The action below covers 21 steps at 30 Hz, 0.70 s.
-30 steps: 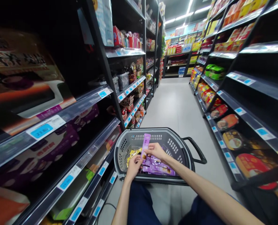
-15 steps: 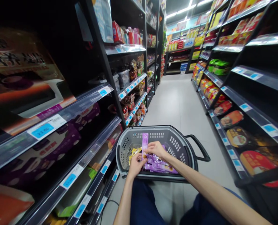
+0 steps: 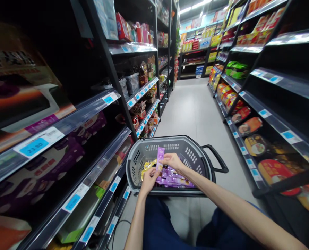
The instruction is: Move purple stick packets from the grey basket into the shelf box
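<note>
1. Purple's the colour here: the purple packet [image 3: 160, 155] you've got is a long thin stick pack, standing roughly upright over the grey basket [image 3: 136, 157], near its left side.
2. Your left hand [image 3: 148, 178] has its fingers closed on the bottom end, pinching it from below.
3. Your right hand [image 3: 173, 161] comes in from the right, fingers curled narrow on the packet's middle, so both hands grip the same pack.
4. Under your hands there's a pile of more purple packs [image 3: 176, 180] lying flat in the basket, with some yellow packs [image 3: 147, 166] just left of them by the wall.
5. The basket sits on the pale floor [image 3: 196, 111] of the aisle right in front of your knees, its black handle [image 3: 216, 160] sticking out to the right.
6. The left shelves [image 3: 97, 114] are just beside the basket, blue price tags [image 3: 32, 146] along their edges; the right shelves [image 3: 263, 114] with round bowl packs [image 3: 253, 125] are well apart from it.
</note>
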Motion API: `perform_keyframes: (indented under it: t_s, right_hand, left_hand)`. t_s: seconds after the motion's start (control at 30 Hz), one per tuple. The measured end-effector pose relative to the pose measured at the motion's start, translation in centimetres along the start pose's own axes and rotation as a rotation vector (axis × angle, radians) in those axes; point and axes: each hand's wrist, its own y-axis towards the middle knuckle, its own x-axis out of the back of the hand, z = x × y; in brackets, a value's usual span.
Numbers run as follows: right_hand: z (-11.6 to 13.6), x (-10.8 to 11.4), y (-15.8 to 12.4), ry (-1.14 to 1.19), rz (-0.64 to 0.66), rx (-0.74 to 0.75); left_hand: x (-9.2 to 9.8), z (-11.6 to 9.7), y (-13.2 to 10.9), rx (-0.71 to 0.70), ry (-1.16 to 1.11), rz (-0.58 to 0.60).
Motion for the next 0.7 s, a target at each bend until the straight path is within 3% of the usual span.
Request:
perform_keyframes:
  t_s: [0.3,0.7]
  right_hand:
    - [-1.0,-1.4,0.3,-0.030,0.007,-0.019]
    - [-0.5,-0.4,0.7,-0.042,-0.071,0.018]
  left_hand:
    - [0.4,0.7,0.3,0.019,-0.044,-0.084]
    - [0.3,0.2,0.0,0.089,-0.059,-0.017]
